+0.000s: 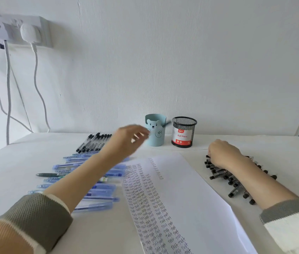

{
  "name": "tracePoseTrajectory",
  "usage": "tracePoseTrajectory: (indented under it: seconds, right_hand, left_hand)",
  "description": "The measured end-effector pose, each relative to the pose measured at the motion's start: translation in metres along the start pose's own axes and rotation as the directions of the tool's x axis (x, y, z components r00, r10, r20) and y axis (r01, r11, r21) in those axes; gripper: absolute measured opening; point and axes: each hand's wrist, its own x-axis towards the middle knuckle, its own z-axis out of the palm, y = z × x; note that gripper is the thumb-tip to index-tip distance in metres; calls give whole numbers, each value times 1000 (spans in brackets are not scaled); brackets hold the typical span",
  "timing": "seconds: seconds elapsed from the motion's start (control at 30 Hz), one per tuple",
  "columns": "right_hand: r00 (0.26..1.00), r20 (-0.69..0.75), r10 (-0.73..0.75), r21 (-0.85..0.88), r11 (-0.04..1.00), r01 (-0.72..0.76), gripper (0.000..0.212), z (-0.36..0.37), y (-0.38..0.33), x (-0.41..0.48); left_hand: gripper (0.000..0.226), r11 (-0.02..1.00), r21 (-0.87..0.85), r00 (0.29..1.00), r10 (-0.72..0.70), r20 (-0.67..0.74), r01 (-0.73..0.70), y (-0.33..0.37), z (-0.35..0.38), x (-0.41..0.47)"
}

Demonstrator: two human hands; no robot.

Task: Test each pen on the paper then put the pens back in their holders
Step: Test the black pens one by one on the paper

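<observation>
Single view, head-worn, wide-angle. It looks forward and slightly down across the white table (108,235) to the wall (181,61) behind it. Range is close. Both forearms enter from the bottom corners, with the left hand (126,138) mid-frame and the right hand (222,153) to the right. The paper (190,198) runs off the bottom edge. The table's far edge bends downward at the left side of the frame.

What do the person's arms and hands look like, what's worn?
The left hand and right hand are bare, no rings or watch visible. The left sleeve is knitted: tan, a white stripe, an olive-grey ribbed cuff. The right sleeve is white knit with a grey cuff.
</observation>
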Motion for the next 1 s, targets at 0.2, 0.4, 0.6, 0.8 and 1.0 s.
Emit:
tracePoseTrajectory:
  seconds: [0.2, 0.4, 0.6, 0.8, 1.0]
  right_hand:
    - [921, -388, -41, 243, 959, 145, 19, 5, -1, 9]
    - [930, -279, -238, 512, 782, 354, 25, -10, -49, -15]
    - [909, -358, -212, 723, 553, 414, 30, -15, -60, -27]
    - [869, -430, -244, 742, 453, 494, 22, -16, -65, -28]
    - [897, -367, -245, 841, 324, 433, 25, -20, -75, -32]
  left_hand:
    - [4, 843, 259, 882, -458, -116, 472, -69, -38, 8]
    - [19, 599, 548, 762, -638, -114, 583, -108, -38, -15]
    - [17, 588, 561, 761, -636, -123, 582, -109, -36, -19]
    - [9, 584, 591, 783, -607, -136, 556, -112, -37, -23]
    - [11, 585, 559, 762, -631, -141, 588, -117, -35, -23]
